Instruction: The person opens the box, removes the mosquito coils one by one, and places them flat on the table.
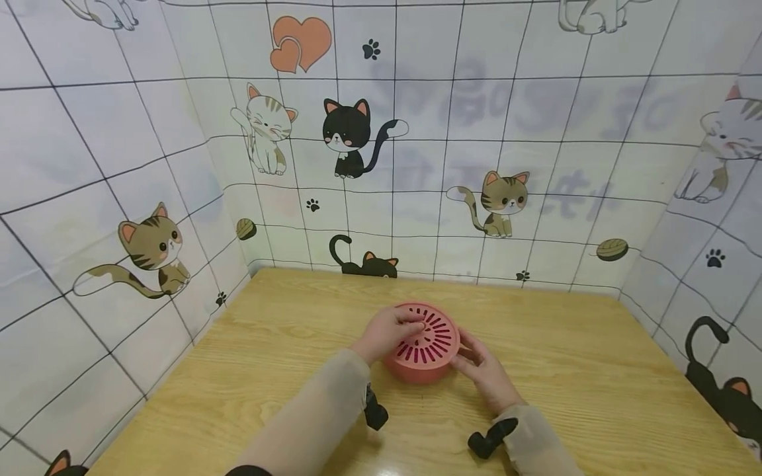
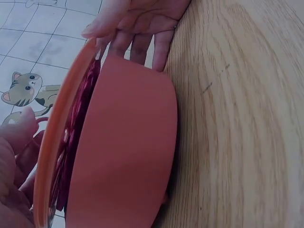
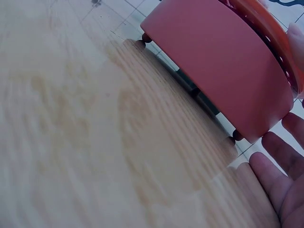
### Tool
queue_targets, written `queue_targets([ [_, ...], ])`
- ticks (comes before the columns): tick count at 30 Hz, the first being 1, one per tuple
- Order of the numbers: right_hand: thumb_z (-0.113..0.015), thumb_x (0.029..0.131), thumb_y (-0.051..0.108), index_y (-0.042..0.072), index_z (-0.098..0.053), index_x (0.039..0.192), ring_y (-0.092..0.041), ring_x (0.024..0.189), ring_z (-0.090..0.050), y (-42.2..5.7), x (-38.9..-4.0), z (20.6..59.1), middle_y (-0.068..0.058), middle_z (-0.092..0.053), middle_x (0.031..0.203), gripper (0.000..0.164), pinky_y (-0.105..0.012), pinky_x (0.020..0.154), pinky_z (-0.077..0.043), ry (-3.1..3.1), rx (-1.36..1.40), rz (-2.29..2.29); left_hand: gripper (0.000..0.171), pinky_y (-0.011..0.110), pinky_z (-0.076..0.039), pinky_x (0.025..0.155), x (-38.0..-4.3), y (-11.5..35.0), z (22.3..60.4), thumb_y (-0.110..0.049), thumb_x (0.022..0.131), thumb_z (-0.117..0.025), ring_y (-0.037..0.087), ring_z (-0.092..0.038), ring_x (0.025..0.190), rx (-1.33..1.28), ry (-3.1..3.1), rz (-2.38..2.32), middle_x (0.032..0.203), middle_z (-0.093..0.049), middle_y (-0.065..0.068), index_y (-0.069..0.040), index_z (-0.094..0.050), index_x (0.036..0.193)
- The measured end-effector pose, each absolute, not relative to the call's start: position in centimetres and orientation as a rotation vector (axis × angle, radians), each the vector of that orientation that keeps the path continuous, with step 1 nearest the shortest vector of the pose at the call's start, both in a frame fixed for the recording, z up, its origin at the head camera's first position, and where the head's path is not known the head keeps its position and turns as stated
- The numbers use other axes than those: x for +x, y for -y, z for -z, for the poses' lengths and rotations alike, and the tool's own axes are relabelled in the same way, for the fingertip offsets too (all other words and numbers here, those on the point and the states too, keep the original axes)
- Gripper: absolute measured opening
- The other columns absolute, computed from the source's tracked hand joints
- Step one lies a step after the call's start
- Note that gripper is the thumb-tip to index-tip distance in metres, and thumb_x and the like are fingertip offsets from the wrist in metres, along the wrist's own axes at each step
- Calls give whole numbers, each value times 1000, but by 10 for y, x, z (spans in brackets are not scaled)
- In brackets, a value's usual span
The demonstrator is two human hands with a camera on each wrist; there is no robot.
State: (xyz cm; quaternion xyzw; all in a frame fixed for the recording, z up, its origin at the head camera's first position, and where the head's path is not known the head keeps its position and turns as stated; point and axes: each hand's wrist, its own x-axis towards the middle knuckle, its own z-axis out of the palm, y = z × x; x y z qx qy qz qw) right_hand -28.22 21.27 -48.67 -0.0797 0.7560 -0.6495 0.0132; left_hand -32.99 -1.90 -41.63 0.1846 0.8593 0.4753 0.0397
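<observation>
A round coral-pink container (image 1: 420, 375) stands on the table, topped by a pink lid (image 1: 439, 344) with slots and seed marks like a fruit slice. My left hand (image 1: 385, 332) reaches over the lid and pinches a small loop at its middle. From the left wrist view, the lid's rim (image 2: 50, 142) sits apart from the container wall, and a dark magenta slotted piece (image 2: 78, 128) shows in the gap. My right hand (image 1: 485, 373) is at the right side, thumb at the lid's rim, fingers extended against the wall. Small round feet (image 3: 146, 38) show underneath.
The light wood table (image 1: 286, 370) meets a cloth backdrop (image 1: 417, 218) printed with cats and grid lines behind and on both sides. Black wrist-worn cameras, left (image 1: 375, 410) and right (image 1: 493, 437), sit over the beige sleeves near the table.
</observation>
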Motion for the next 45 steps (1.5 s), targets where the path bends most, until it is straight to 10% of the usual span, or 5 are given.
queue_targets([
  [45, -71, 88, 28, 15, -36, 149, -33, 132, -39, -211, -283, 489, -9, -34, 152, 71, -47, 104, -39, -2387, -263, 1982, 16, 24, -49, 68, -328, 46, 403, -36, 86, -72, 10, -60, 88, 247, -2495, -1753, 97, -69, -7, -24, -77, 95],
])
